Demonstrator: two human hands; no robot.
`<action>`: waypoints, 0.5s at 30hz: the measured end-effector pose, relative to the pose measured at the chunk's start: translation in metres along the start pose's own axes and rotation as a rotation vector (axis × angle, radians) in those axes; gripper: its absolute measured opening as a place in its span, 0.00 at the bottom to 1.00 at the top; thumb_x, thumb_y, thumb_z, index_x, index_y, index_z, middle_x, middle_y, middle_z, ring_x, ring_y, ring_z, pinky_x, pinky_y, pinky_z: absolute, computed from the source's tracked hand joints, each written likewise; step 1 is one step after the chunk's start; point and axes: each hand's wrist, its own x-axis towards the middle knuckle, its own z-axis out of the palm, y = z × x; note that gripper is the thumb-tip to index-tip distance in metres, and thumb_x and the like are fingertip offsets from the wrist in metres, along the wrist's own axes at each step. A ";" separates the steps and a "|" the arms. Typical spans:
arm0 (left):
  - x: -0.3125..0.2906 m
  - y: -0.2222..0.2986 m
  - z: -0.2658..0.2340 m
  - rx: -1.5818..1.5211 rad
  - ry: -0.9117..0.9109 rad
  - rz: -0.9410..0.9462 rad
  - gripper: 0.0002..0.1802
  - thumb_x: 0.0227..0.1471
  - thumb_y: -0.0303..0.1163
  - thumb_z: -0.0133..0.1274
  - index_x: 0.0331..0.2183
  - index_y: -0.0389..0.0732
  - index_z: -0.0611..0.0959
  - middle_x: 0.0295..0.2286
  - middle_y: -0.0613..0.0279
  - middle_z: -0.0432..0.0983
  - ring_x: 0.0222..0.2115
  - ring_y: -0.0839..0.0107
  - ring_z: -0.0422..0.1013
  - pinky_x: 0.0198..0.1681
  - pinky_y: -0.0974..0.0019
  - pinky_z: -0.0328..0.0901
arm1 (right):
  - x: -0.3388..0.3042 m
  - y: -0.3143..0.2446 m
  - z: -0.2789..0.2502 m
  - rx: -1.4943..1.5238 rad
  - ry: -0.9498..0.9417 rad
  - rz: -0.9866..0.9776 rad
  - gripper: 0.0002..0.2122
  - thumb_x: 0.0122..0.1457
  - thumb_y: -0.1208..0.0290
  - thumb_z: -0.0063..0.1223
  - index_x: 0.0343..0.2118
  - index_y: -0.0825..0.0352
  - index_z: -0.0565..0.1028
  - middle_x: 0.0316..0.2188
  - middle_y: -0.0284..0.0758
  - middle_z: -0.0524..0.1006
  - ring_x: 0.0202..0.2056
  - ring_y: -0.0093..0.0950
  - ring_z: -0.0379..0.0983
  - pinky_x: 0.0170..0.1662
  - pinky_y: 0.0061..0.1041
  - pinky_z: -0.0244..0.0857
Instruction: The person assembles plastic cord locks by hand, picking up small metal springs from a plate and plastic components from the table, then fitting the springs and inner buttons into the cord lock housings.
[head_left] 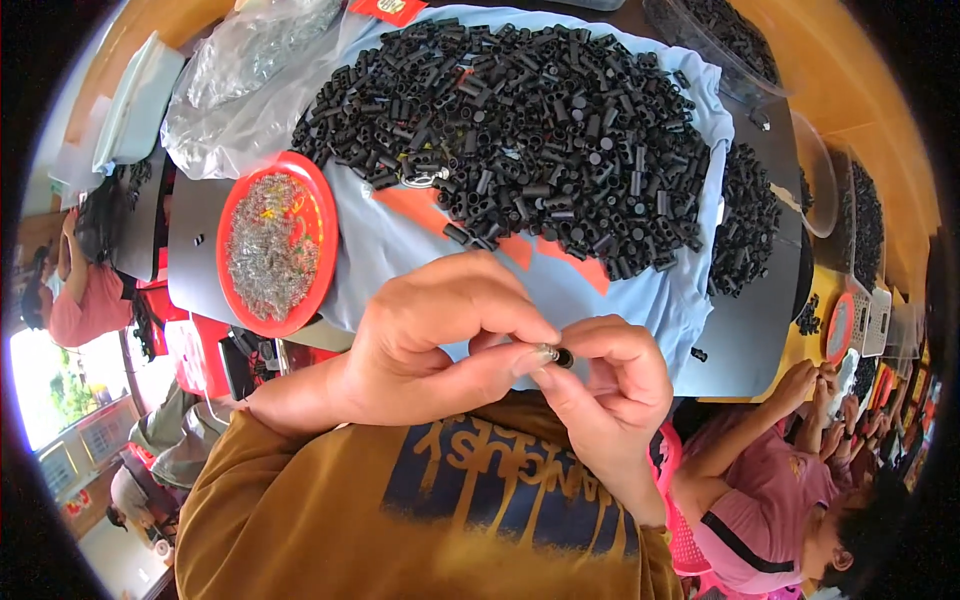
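My left hand (435, 335) pinches a small shiny metal spring (547, 352) between thumb and forefinger. Facing it, my right hand (620, 385) grips a small black plastic tube (564, 358) with its open end turned toward the spring. The two parts meet or nearly meet at my fingertips; how far the spring reaches into the tube is hidden. Beyond my hands, a large heap of black tubes (560, 130) covers a light blue cloth (400, 265). To the left, a red oval plate (328, 215) carries a pile of thin metal springs (268, 250).
A clear plastic bag (225, 115) and a pale tub (140, 100) stand far left. More black tubes (745, 220) lie right of the cloth, near clear bins (865, 215). A person in a pink shirt (760, 490) works at my right; others sit farther off.
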 end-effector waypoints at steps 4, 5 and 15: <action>0.002 0.000 0.003 -0.027 -0.010 -0.024 0.11 0.40 0.23 0.57 0.32 0.36 0.80 0.28 0.59 0.73 0.25 0.71 0.68 0.27 0.72 0.62 | 0.000 0.001 -0.001 -0.053 -0.004 -0.018 0.12 0.44 0.85 0.59 0.32 0.71 0.71 0.30 0.38 0.74 0.30 0.25 0.71 0.34 0.20 0.64; 0.003 -0.003 0.005 0.050 -0.002 0.043 0.12 0.39 0.22 0.57 0.32 0.37 0.80 0.27 0.59 0.72 0.23 0.70 0.68 0.25 0.72 0.62 | 0.000 0.001 -0.002 -0.055 -0.005 -0.025 0.12 0.43 0.85 0.59 0.32 0.71 0.71 0.30 0.38 0.74 0.30 0.25 0.71 0.33 0.20 0.64; 0.002 -0.007 0.011 0.425 0.037 0.299 0.18 0.29 0.19 0.59 0.31 0.40 0.81 0.25 0.63 0.71 0.19 0.69 0.64 0.20 0.69 0.57 | 0.000 0.002 -0.006 -0.185 -0.021 -0.064 0.11 0.43 0.85 0.59 0.31 0.70 0.72 0.28 0.36 0.74 0.29 0.26 0.72 0.31 0.20 0.65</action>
